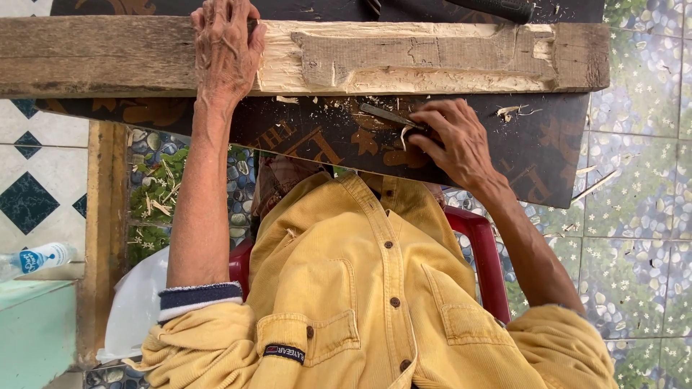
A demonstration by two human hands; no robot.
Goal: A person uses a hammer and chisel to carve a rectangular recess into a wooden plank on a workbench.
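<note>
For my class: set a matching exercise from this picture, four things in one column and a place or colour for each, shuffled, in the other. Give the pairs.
Things
1. left hand
2. right hand
3. chair
4. plastic bottle

Places or colours
A. red, under the person
B. resting on the wooden beam
C. lying at the far left edge
D. closed on a chisel over the dark board

Pairs: 1-B, 2-D, 3-A, 4-C
</note>
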